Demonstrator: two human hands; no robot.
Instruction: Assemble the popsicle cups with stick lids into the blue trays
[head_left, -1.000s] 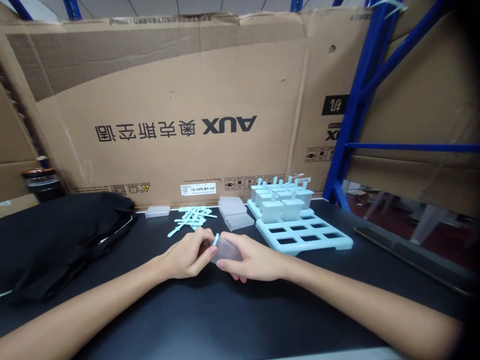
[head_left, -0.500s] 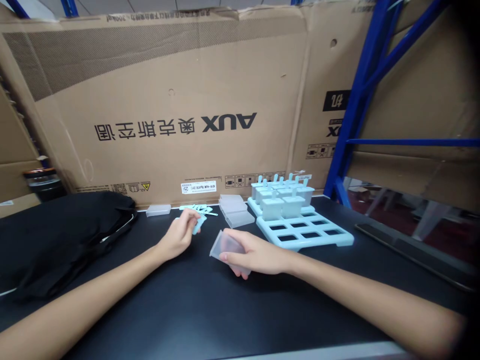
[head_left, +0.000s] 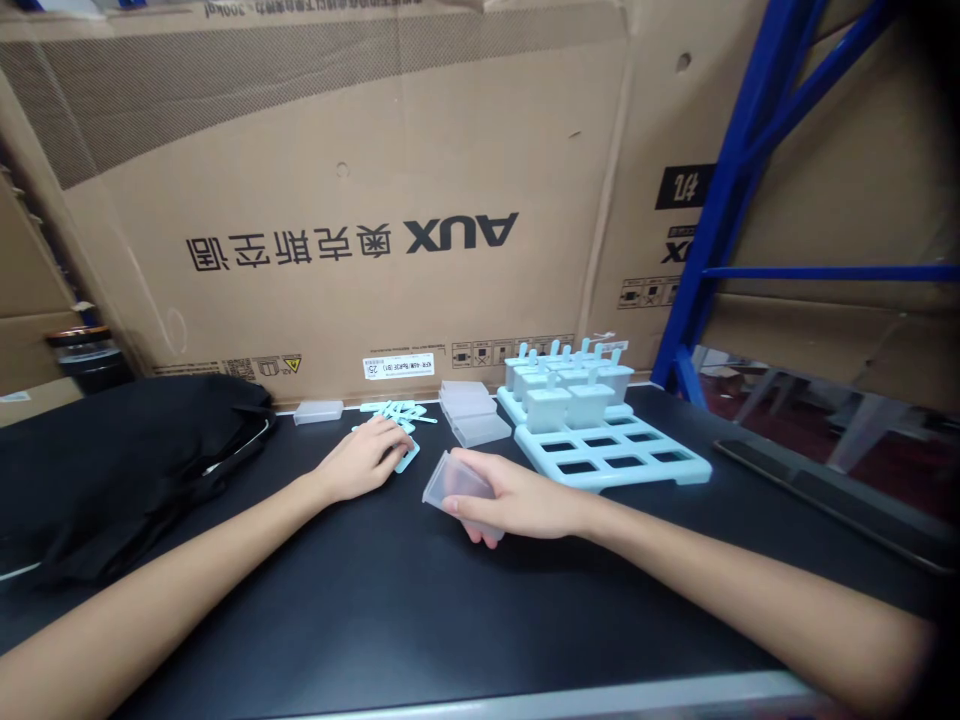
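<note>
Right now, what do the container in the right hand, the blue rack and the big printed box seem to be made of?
Container in the right hand: probably thin plastic, frosted finish; its walls look milky and partly see-through.
Blue rack: likely moulded plastic, smooth and fairly matt, with rounded corners and one even colour.
Printed box: cardboard by its look, matt brown and creased.

Smooth, frosted translucent plastic for handheld popsicle mould cup and stacked mould cups. Smooth opaque plastic, soft satin sheen, for mould rack and popsicle sticks. Matt corrugated cardboard for carton, smooth paper-like label. Dull, creased cloth for bundle. Smooth tabletop, faintly glossy. Painted metal, apparently, for shelving frame.
</note>
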